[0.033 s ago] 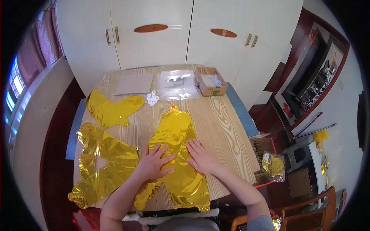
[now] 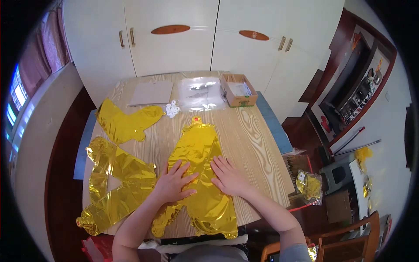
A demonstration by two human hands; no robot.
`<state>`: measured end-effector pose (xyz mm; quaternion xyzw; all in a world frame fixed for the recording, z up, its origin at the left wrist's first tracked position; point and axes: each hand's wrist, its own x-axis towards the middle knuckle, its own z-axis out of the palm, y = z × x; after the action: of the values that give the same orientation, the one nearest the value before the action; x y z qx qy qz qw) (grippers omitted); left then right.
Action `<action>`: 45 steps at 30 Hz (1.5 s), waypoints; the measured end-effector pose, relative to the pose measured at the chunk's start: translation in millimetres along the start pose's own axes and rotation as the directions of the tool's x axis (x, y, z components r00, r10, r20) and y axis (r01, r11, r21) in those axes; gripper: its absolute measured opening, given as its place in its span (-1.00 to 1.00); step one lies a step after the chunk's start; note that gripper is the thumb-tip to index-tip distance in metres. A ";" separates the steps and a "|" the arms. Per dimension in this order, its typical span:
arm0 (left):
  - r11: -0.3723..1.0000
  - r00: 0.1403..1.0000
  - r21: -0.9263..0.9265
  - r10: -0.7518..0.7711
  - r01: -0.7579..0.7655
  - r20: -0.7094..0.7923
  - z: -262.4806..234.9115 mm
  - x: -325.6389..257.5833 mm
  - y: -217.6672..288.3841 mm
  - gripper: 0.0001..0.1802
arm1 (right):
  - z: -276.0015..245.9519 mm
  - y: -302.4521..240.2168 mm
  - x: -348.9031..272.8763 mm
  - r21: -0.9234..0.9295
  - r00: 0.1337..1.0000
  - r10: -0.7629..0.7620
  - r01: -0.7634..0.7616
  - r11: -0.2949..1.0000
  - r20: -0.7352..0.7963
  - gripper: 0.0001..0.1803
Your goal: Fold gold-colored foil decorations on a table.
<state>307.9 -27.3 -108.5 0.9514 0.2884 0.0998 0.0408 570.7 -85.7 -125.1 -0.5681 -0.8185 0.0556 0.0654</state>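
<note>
A flat gold foil balloon [image 2: 196,148] lies lengthwise on the wooden table in front of me, with a small red spot on its far tip. My left hand [image 2: 173,182] rests on its left side, fingers spread. On its right side lies my right hand [image 2: 228,175], fingers stretched out and palm down. Neither hand grips anything. Left of my left forearm is a second gold foil balloon [image 2: 131,172], wrinkled, with a triangular opening. Beyond that, a third gold foil piece [image 2: 124,124] is spread out at the table's left edge.
Along the far side of the table [image 2: 244,144] are a grey-white flat sheet [image 2: 152,93], a bunch of small white rings [image 2: 172,109], clear plastic bags [image 2: 200,94] and an open cardboard box [image 2: 239,90]. Packaged gold foil [image 2: 309,187] sits beyond the right edge, near a wooden chair [image 2: 349,240].
</note>
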 end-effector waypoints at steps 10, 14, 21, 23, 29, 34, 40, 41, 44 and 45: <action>0.999 0.999 0.032 -0.003 0.002 0.049 2.1 3.5 -0.8 -0.32 | -4.5 -1.7 -1.3 -0.032 1.000 -0.010 0.009 0.999 -0.024 -0.14; 0.999 0.991 0.046 -0.014 0.009 0.130 -1.6 6.4 0.2 -0.27 | -4.4 -0.6 -0.4 -0.013 1.000 -0.005 0.004 1.000 -0.011 -0.10; 0.980 0.979 -0.172 0.130 -0.102 0.158 -11.7 66.8 12.3 -0.28 | -2.3 1.6 -0.3 -0.006 1.000 0.004 -0.004 1.000 -0.009 -0.11; 0.969 0.971 -0.229 0.140 -0.094 0.196 1.2 89.7 14.7 -0.29 | -10.6 -1.1 2.0 0.011 0.999 -0.010 0.010 1.000 0.034 -0.11; 0.989 0.988 -0.124 0.097 -0.083 0.116 32.3 141.4 -3.7 -0.37 | -3.5 2.4 0.1 0.003 1.000 0.001 -0.001 1.000 -0.020 -0.09; 0.997 0.994 -0.050 0.070 -0.066 0.083 42.6 162.3 -17.7 -0.36 | 2.2 4.5 -1.3 0.003 0.998 -0.017 0.018 1.000 -0.061 -0.05; 0.998 0.998 0.007 0.055 -0.055 0.026 54.0 169.7 -21.9 -0.25 | -1.5 5.2 -6.7 0.017 0.999 -0.044 0.044 0.999 -0.007 -0.10; 0.999 0.999 0.022 0.048 -0.048 0.027 53.6 169.3 -21.0 -0.24 | -1.8 5.2 -7.7 0.017 0.998 -0.055 0.055 0.998 -0.001 -0.12; 0.999 0.998 0.035 0.033 -0.035 0.047 49.9 169.8 -15.7 -0.21 | -2.8 13.9 -11.1 0.074 0.995 -0.096 0.095 0.993 0.016 -0.24; 0.999 0.998 0.043 0.032 -0.034 0.045 50.2 169.5 -16.3 -0.21 | -2.1 18.5 -11.8 0.105 0.993 -0.114 0.111 0.988 0.021 -0.29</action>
<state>447.8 79.6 -131.6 0.9587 0.2737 0.0730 0.0249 592.2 -90.3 -126.6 -0.5160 -0.8461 0.1020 0.0868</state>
